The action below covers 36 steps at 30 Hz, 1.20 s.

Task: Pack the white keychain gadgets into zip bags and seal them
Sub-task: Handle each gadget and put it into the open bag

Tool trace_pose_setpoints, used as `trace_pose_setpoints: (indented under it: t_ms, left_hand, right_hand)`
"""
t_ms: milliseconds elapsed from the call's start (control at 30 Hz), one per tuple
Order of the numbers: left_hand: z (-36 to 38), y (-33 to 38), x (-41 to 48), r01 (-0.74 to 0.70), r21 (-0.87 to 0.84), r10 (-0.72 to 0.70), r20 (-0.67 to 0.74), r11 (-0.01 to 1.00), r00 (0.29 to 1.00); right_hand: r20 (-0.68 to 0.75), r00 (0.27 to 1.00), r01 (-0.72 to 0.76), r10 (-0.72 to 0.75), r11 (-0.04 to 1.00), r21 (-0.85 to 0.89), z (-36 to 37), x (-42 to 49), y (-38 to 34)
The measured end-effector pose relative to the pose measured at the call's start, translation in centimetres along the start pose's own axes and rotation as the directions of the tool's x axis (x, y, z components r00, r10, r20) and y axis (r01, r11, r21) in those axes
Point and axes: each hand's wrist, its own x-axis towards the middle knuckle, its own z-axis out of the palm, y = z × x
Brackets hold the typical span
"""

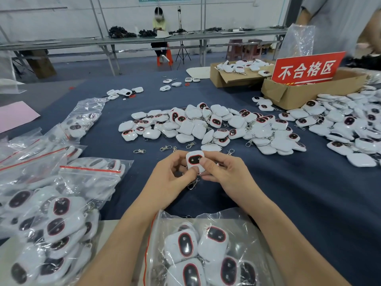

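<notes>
Fingers [210,162] of the left hand [169,176] and right hand [224,174] pinch one white rounded-square plastic keychain gadget [193,159] at mid-frame, above the clear red-striped zip bag [169,221] (mouth apparently open). The dark face points at the camera, the long axis is near upright, and the metal clasp [192,185] dangles below. Feeding it in clasp-first and flat should keep the seal from snagging.

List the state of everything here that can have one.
Held gadget: face up, gripped by both hands.
Left hand: pinches gadget.
Right hand: pinches gadget.
Near bag: holds gadgets, seal unclear.
Left bags: filled, look sealed.
Pile: loose, unbagged.
Boxes: open.
</notes>
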Motion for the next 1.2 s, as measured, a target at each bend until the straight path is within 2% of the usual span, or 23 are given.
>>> trace_pose_setpoints:
  t_ms: [267,400,500,633,733,933,1033,1133,1200]
  left_hand:
    - [0.0,-0.5,0.2,0.014,0.027,-0.013,-0.043,1.0,0.999]
    - [0.0,-0.4,0.3,0.028,-0.037,-0.033,-0.152,0.999,0.988]
    - [0.1,-0.5,0.2,0.027,0.036,-0.02,-0.185,0.999,0.982]
    - [0.5,0.3,0.0,-0.04,0.12,0.059,-0.158,0.992,0.986]
    - [0.3,0.5,-0.1,-0.032,0.065,0.041,-0.139,0.997,0.989]
    - [0.2,0.4,0.0,-0.002,0.054,0.009,-0.144,0.999,0.99]
    - [0.3,0.3,0.1,0.003,0.027,0.001,-0.138,1.0,0.99]
    - [0.2,0.2,0.2,0.057,-0.008,-0.057,-0.102,0.998,0.993]
    - [0.0,-0.1,0.2,0.067,0.046,-0.063,-0.077,0.997,0.995]
  right_hand:
    - [-0.002,1.0,0.001,-0.001,1.0,0.021,0.0,0.0,-0.2]
    - [0.004,1.0,-0.028,0.028,0.998,0.063,-0.2,0.1,-0.1]
    - [0.028,1.0,-0.016,0.014,0.997,0.072,-0.2,0.1,-0.1]
    - [0.008,0.999,0.04,-0.041,0.993,0.109,-0.3,-0.1,0.0]
    - [0.016,0.999,0.025,-0.028,0.986,0.164,-0.6,-0.1,0.3]
    - [0.042,0.999,0.024,-0.031,0.988,0.155,-0.9,0.0,0.5]
    - [0.045,0.999,0.015,-0.026,0.973,0.229,-0.8,0.1,0.7]
    - [0.099,0.995,-0.001,-0.023,0.974,0.227,-0.8,0.2,0.9]
    - [0.146,0.988,0.01,-0.046,0.971,0.237,-0.8,0.2,1.0]
